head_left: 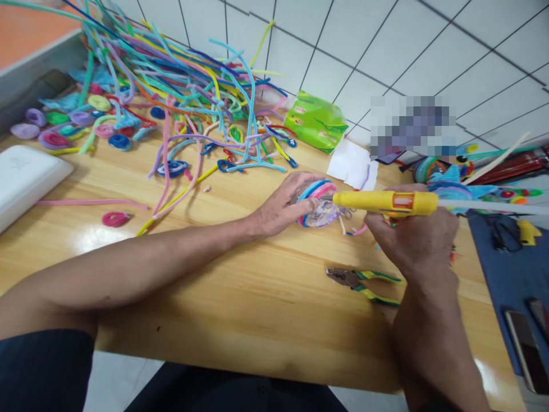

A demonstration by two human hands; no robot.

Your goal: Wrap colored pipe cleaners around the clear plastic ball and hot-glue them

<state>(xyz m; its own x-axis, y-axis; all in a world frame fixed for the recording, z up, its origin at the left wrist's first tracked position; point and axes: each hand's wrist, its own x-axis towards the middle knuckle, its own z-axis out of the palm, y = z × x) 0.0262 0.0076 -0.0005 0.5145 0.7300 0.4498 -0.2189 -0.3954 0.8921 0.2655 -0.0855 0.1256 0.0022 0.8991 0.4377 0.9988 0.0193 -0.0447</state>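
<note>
My left hand [281, 203] is closed round a clear plastic piece [323, 214] banded with blue and pink pipe cleaner; its exact kind is hard to make out. In my right hand [414, 240] is a yellow hot glue gun [377, 201], held level, with a long white glue stick [493, 206] coming out of its back end. The gun's nozzle points left and meets the banded rim near my left thumb; whether it touches cannot be told. Below the gun, pliers [355, 280] with green and yellow handles lie on the wooden table [240, 297].
A tangled heap of coloured pipe cleaners [184, 74] fills the back left, with coiled pieces [55, 137] beside it. A white box-like object [30, 177] stands at left. Behind my hands are a green packet [315, 121] and white paper [351, 163]. A phone [525, 349] lies at right.
</note>
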